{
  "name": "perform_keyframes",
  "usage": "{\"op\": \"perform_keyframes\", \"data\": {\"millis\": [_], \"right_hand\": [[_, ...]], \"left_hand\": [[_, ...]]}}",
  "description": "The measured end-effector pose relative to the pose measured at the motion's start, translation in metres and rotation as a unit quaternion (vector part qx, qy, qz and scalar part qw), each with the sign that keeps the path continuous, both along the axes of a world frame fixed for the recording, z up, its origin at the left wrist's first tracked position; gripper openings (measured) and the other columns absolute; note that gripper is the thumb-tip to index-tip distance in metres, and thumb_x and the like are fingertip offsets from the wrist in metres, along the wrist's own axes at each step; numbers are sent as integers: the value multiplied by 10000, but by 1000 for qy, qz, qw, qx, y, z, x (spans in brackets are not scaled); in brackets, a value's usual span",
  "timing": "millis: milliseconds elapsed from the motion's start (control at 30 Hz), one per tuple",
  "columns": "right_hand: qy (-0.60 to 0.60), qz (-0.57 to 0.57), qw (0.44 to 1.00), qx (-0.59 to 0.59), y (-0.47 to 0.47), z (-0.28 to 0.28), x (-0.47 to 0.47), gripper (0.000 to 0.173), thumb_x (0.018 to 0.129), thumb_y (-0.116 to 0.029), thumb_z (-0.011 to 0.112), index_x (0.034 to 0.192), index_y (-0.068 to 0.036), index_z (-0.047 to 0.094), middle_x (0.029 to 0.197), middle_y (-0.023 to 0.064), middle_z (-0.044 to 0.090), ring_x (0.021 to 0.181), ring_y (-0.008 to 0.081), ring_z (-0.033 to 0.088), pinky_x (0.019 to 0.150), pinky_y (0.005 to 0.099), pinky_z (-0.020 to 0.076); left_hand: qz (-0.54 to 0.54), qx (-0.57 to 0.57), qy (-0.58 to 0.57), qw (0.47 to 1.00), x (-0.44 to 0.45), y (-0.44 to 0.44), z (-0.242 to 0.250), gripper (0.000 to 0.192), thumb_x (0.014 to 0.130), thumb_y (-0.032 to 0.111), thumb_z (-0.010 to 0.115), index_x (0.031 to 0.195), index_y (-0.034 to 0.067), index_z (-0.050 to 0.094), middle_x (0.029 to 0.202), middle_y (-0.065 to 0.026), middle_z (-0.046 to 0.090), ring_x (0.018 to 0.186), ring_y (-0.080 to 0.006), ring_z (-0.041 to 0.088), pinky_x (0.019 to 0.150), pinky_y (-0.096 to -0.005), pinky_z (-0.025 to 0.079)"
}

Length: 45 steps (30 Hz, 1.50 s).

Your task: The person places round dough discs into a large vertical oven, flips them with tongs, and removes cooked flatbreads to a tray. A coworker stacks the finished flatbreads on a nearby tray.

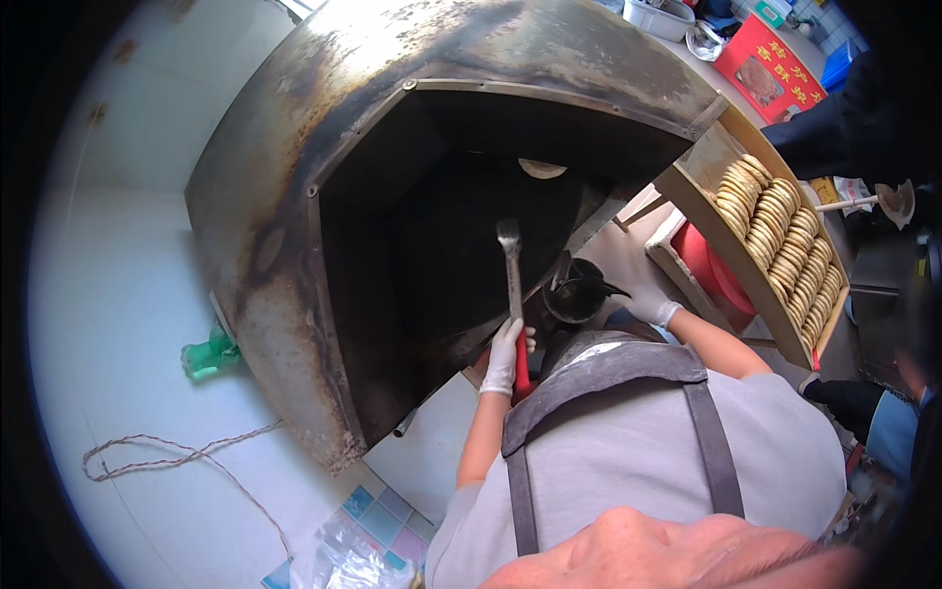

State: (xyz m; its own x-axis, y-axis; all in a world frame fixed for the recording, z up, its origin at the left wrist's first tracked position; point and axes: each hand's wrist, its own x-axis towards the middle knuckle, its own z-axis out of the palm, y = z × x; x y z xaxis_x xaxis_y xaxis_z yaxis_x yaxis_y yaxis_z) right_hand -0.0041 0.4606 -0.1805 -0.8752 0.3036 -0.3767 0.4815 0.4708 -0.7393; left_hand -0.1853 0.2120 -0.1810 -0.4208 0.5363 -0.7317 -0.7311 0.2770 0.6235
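In my gloved left hand point(504, 353) is a long-handled tool point(514, 283) with a red grip and a flared metal head. The head reaches through the opening of a large, scorched metal oven point(272, 243), above its dark inner surface. One pale round flatbread point(542, 169) lies far inside, partly cut off by the opening's upper edge. At the oven's lower right lip stands a small black pot point(578, 298) with a dark handle sticking out. My gloved right hand point(647, 300) is at the end of that handle; its grip is not clear.
Rows of flatbreads point(784, 235) fill a tilted wooden tray point(736, 272) on my right, over a red tub point(706, 261). Another person's dark sleeve point(824, 136) shows beyond. A red sign point(769, 70) bears writing. On the left hang a twisted cord point(184, 458) and a green plastic object point(210, 357).
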Motion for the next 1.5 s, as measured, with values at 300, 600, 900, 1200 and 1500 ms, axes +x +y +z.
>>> {"op": "perform_keyframes", "data": {"millis": [300, 600, 900, 1200, 1500], "right_hand": [[-67, -97, 993, -13, -5, 54, 23, 400, 830, -284, 523, 1173, -78, 514, 1030, 206, 576, 964, 353, 546, 823, 378, 423], [-29, -78, 997, -3, 7, 67, 20, 415, 838, -272, 525, 1196, -64, 493, 1062, 210, 564, 985, 357, 537, 835, 380, 424], [12, -79, 994, 73, 27, 46, 14, 319, 813, -284, 543, 1019, -46, 594, 854, 230, 598, 806, 389, 573, 707, 435, 443], [13, 39, 999, 31, 13, 44, -59, 409, 831, -244, 524, 1184, -43, 485, 1049, 197, 571, 948, 360, 543, 807, 377, 433], [5, 34, 998, 48, 0, 51, -78, 384, 835, -246, 515, 1187, -95, 494, 997, 186, 591, 917, 361, 549, 797, 395, 434]], "left_hand": [[-67, 0, 15, 998, -53, 103, -51, 258, 880, 271, 495, 1020, 55, 508, 714, -44, 571, 531, -117, 518, 459, -243, 442], [-83, -11, 82, 993, -84, 138, -55, 148, 889, 184, 481, 942, 53, 523, 640, -41, 539, 459, -114, 482, 397, -238, 398], [46, 14, 124, 991, 28, 7, -43, 190, 903, 190, 463, 955, 17, 521, 715, -42, 561, 516, -88, 507, 453, -217, 427], [379, -47, 92, 920, 51, -35, -45, 195, 919, 229, 437, 883, 48, 497, 738, -51, 548, 547, -102, 498, 482, -231, 435], [173, -20, 23, 984, 46, -50, -28, 243, 909, 273, 460, 978, 44, 502, 782, -53, 558, 568, -95, 515, 479, -223, 441]]}}
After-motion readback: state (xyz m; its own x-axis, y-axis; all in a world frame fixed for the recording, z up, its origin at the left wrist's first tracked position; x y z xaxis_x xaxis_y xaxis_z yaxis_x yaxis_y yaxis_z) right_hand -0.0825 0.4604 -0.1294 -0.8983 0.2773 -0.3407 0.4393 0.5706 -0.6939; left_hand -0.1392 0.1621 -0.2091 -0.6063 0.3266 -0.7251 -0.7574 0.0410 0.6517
